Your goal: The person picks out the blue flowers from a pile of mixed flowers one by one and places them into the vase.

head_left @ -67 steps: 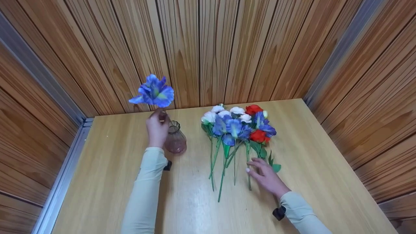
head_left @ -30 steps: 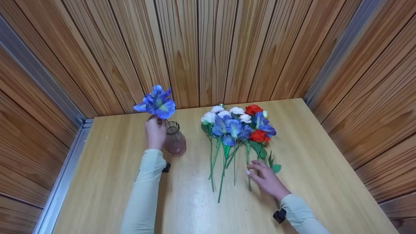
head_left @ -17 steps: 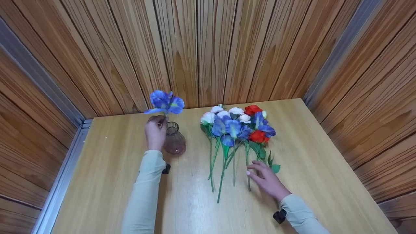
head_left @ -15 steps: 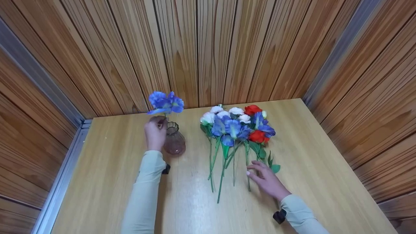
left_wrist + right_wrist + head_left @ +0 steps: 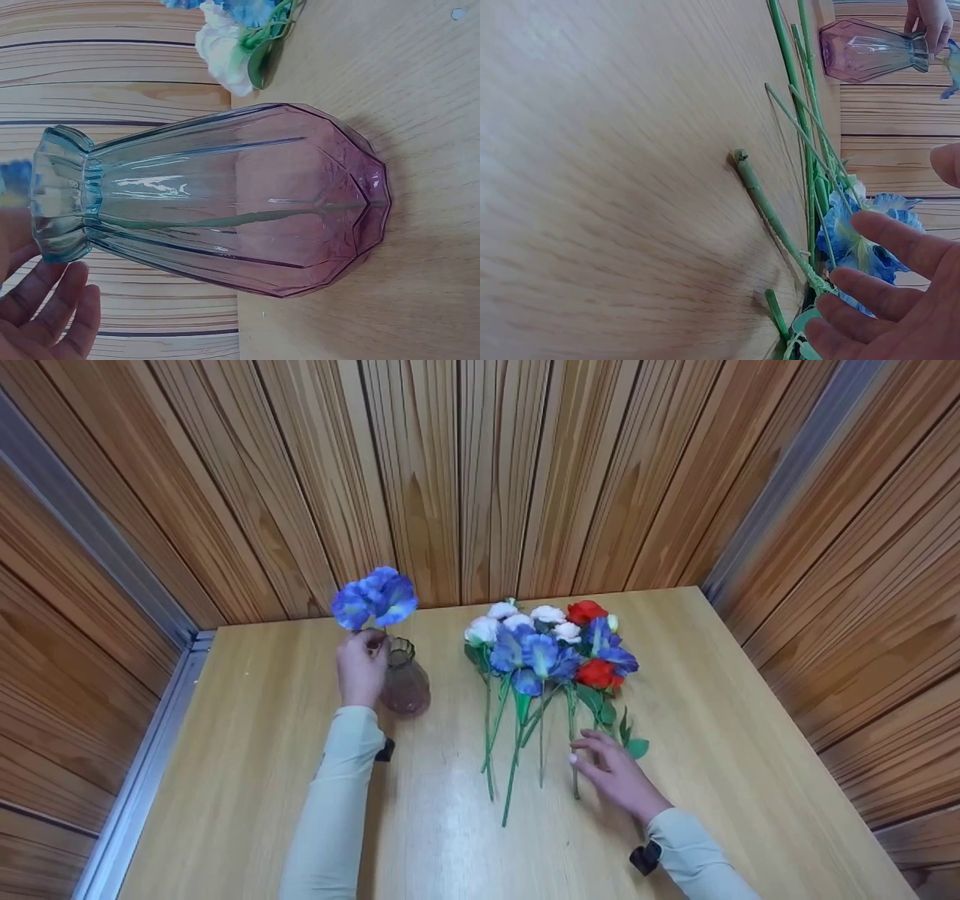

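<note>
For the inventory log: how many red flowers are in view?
2. Both lie in the bunch on the table: one red flower at the far end by the wall, another red flower nearer the right hand, under a blue bloom. Others may be hidden.

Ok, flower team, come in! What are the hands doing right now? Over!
Left hand pinches the blue flower at the vase mouth, stem inside. Right hand open, resting on the stems of the flower pile. Nothing blocking.
</note>
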